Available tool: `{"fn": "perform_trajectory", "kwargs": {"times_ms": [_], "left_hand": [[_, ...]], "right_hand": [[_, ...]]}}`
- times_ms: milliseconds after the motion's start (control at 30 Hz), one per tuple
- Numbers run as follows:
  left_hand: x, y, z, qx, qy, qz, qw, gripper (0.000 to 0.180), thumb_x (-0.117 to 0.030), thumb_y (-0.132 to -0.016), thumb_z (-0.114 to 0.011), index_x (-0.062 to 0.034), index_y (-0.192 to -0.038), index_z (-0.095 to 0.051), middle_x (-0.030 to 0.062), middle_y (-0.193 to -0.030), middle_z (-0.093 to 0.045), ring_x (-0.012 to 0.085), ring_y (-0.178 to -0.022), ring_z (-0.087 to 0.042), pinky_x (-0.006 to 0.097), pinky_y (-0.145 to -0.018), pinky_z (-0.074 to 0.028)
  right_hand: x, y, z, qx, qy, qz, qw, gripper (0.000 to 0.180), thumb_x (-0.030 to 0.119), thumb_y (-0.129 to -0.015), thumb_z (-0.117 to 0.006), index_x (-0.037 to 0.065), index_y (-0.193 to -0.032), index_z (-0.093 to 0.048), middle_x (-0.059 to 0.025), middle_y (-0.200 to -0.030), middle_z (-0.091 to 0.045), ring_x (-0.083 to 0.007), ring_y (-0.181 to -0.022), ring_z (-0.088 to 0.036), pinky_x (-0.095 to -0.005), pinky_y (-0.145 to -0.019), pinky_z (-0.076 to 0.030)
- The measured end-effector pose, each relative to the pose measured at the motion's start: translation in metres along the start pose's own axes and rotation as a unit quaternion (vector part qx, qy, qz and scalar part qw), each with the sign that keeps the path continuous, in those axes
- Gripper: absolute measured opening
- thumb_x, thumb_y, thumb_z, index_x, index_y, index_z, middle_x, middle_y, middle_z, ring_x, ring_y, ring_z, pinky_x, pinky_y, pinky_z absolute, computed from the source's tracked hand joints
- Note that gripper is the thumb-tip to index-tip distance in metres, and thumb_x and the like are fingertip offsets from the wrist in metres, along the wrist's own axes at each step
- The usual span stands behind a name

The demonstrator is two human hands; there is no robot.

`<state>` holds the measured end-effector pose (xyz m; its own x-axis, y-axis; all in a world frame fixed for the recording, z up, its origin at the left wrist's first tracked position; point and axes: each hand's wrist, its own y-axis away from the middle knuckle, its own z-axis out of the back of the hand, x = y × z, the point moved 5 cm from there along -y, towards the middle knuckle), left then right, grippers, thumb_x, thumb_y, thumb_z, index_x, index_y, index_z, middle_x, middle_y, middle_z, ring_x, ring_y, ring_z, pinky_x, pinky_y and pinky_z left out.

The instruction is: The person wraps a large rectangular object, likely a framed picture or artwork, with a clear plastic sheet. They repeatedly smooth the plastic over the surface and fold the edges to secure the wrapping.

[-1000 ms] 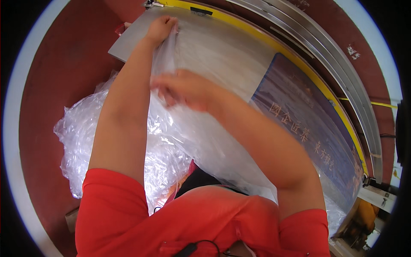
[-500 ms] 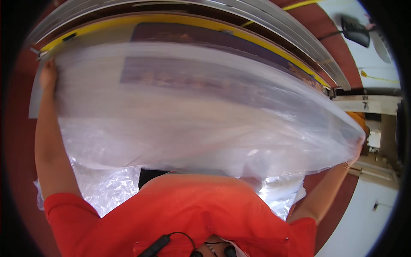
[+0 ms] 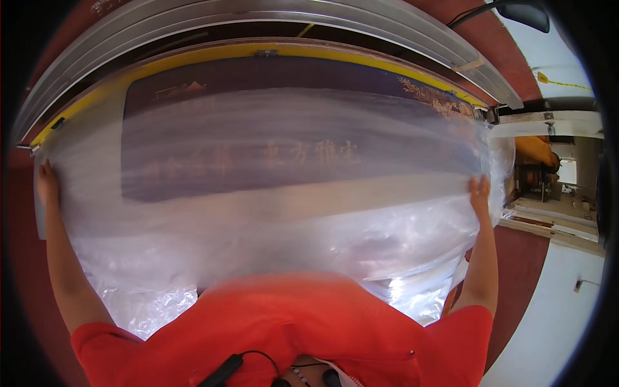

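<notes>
Red shirt fabric [image 3: 309, 322] nearest the lens, low centre; black cable [image 3: 225, 369] clipped across it. Crumpled clear film [image 3: 148, 309] heaped just past the shirt, lower left, more at lower right.

2 arms spread wide. Left hand [image 3: 46, 184] at the left edge of a large clear plastic bag [image 3: 271, 219], fingers curled over that edge, gripping it. Right hand [image 3: 478, 193] at the right edge, fingers extended upward against the film; probably pinching the edge, though thumb hidden, so closure not confirmed. Bag stretched taut between both hands, held up flat across the middle of the view, blurred.

Inside or behind the bag: dark navy rectangular panel [image 3: 296, 135] with pale decoration. Cannot tell whether enclosed by the film or only lying beyond it; upper strip of panel shows bare above the film's top edge.

Judgement on handling: film thin and slippery, so equal tension at both sides and level hands needed to keep the mouth square to the panel; uneven pull likely to wrinkle or snag on a corner.

Further out: yellow-edged frame [image 3: 193, 57] curving round the panel, then grey metal rails [image 3: 271, 19]. Far right: white wall [image 3: 554, 309], orange machine part [image 3: 535, 151].
</notes>
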<state>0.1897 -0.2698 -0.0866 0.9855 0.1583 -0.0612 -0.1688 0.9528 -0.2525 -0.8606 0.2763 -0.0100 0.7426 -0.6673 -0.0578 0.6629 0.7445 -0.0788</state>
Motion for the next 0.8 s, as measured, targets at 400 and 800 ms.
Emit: {"fn": "perform_trajectory", "kwargs": {"times_ms": [400,800], "left_hand": [[0.063,0.008,0.036,0.056,0.389,0.089,0.915,0.042,-0.037,-0.085,-0.037,-0.0049,-0.109,-0.048,0.0063,-0.106,-0.052,0.0193,-0.098,-0.047,0.031,-0.083,-0.036],[0.042,0.091,0.158,0.133,0.579,0.07,0.801,0.037,-0.026,-0.088,-0.037,0.0013,-0.111,-0.044,0.0072,-0.108,-0.048,0.0168,-0.102,-0.043,0.031,-0.09,-0.029]], "right_hand": [[0.353,0.03,0.048,-0.06,-0.091,0.331,0.937,0.046,0.029,-0.076,-0.053,0.005,-0.114,-0.045,-0.0153,-0.121,-0.039,-0.0296,-0.117,-0.031,-0.0403,-0.097,-0.018],[0.361,-0.007,0.064,-0.264,-0.063,0.321,0.907,0.013,0.017,-0.077,-0.054,0.006,-0.07,-0.052,-0.0067,-0.068,-0.051,-0.0228,-0.068,-0.05,-0.0309,-0.061,-0.041]]}}
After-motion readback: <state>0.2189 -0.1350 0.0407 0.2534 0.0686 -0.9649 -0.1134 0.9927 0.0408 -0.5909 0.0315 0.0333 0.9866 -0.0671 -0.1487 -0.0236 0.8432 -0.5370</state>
